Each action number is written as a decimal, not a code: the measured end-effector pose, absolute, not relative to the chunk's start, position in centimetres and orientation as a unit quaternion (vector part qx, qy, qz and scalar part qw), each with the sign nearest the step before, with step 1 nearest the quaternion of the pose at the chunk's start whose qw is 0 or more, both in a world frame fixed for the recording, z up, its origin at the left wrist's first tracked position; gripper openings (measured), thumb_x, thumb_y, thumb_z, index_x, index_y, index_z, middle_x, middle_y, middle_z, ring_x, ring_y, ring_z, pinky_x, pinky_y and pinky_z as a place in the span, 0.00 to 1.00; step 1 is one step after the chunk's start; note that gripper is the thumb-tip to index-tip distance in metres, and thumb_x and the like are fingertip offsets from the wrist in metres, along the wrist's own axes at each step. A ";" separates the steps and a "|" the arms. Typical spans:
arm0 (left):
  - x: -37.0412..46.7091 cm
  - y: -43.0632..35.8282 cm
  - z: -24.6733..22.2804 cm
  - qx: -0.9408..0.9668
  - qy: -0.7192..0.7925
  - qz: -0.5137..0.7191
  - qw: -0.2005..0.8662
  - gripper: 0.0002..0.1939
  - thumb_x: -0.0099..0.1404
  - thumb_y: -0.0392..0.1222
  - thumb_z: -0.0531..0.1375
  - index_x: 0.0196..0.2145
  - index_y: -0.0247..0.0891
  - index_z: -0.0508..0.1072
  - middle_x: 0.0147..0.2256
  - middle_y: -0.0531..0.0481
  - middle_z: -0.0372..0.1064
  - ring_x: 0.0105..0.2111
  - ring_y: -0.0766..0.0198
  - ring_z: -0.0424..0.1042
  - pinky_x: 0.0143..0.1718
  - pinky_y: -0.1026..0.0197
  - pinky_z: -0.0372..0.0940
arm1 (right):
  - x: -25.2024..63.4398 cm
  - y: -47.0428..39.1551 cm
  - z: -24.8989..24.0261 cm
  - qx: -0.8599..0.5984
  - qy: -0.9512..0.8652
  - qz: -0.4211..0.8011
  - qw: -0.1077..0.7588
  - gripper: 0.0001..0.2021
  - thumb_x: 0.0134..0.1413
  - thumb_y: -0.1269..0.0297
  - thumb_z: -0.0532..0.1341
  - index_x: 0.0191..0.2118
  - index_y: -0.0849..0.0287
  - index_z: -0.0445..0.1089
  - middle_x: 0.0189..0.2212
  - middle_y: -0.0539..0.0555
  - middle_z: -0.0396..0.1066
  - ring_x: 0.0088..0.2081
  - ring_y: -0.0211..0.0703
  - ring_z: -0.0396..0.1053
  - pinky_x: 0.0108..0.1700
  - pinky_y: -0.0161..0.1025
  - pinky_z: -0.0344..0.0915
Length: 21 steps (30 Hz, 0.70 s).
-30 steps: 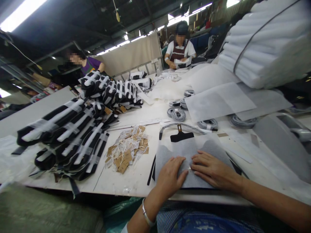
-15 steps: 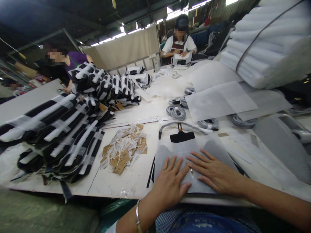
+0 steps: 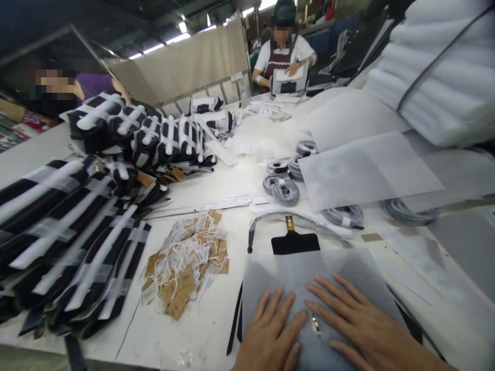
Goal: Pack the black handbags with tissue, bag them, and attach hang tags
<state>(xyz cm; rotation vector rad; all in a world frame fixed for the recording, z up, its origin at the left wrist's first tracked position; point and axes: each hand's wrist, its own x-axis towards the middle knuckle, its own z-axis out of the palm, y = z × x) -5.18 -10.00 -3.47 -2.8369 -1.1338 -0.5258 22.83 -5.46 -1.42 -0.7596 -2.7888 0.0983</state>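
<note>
Both palms rest flat on a translucent white sheet (image 3: 278, 270) laid over a dark bag at the front of the table. My left hand (image 3: 270, 330) has its fingers stretched out on the sheet's left half. On the right half lies my right hand (image 3: 359, 319), fingers spread. Between them a small metal clasp (image 3: 316, 324) pokes up through the sheet. Beyond the sheet's far edge shows the bag's black flap tab (image 3: 296, 244) with a gold metal fitting (image 3: 290, 223). A wrapped handle (image 3: 301, 219) arches behind it.
Left of the bag lies a heap of brown tags with strings (image 3: 181, 278). Wrapped black bags (image 3: 77, 216) are piled at the left. Coiled grey straps (image 3: 285, 190), loose sheets (image 3: 367, 170) and a tied foam stack (image 3: 436, 77) occupy the right. A co-worker (image 3: 284, 56) sits opposite.
The camera view has tilted down and come closer, so table things appear lower and larger. My hands stay flat on the sheet. The co-worker opposite has shifted their hands on a bag.
</note>
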 end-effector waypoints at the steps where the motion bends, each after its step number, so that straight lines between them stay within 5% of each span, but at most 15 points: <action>1: -5.4 -9.7 -3.9 -0.915 -0.359 -0.183 0.035 0.24 0.74 0.49 0.51 0.64 0.41 0.64 0.65 0.46 0.60 0.66 0.50 0.56 0.63 0.48 0.60 | 22.9 -5.3 -1.9 -0.257 -0.957 0.017 0.133 0.32 0.64 0.51 0.59 0.69 0.56 0.55 0.66 0.57 0.58 0.65 0.53 0.60 0.62 0.50 0.63; 5: -6.5 -8.2 -3.9 -0.919 -0.345 -0.190 0.024 0.19 0.75 0.44 0.51 0.59 0.41 0.70 0.60 0.54 0.68 0.62 0.60 0.64 0.63 0.58 0.60 | 23.4 -4.4 -3.9 -0.243 -0.951 0.000 0.190 0.35 0.63 0.45 0.58 0.68 0.60 0.56 0.59 0.58 0.69 0.59 0.51 0.68 0.52 0.45 0.72; 10: -7.0 -5.6 -1.0 -0.923 -0.358 -0.124 -0.063 0.18 0.76 0.42 0.50 0.57 0.38 0.70 0.55 0.54 0.73 0.54 0.68 0.72 0.55 0.69 0.68 | 24.9 -3.1 -3.7 -0.280 -0.940 0.071 0.180 0.27 0.67 0.65 0.52 0.70 0.55 0.53 0.59 0.53 0.69 0.56 0.45 0.71 0.50 0.39 0.75; 16: -5.4 -2.7 -0.1 -0.896 -0.427 -0.118 -0.035 0.18 0.75 0.44 0.52 0.55 0.31 0.71 0.51 0.43 0.76 0.52 0.56 0.74 0.56 0.51 0.70 | 25.4 -1.6 -3.2 -0.345 -0.919 0.071 0.178 0.28 0.67 0.63 0.55 0.70 0.55 0.54 0.60 0.55 0.68 0.57 0.55 0.70 0.58 0.53 0.69; 21: -5.2 -1.9 -0.2 -0.880 -0.455 -0.118 -0.069 0.23 0.75 0.51 0.48 0.52 0.31 0.71 0.46 0.42 0.77 0.47 0.55 0.76 0.52 0.50 0.72 | 24.8 -1.0 -3.0 -0.357 -0.917 0.061 0.168 0.24 0.66 0.56 0.56 0.64 0.56 0.63 0.57 0.55 0.72 0.53 0.55 0.73 0.59 0.55 0.65</action>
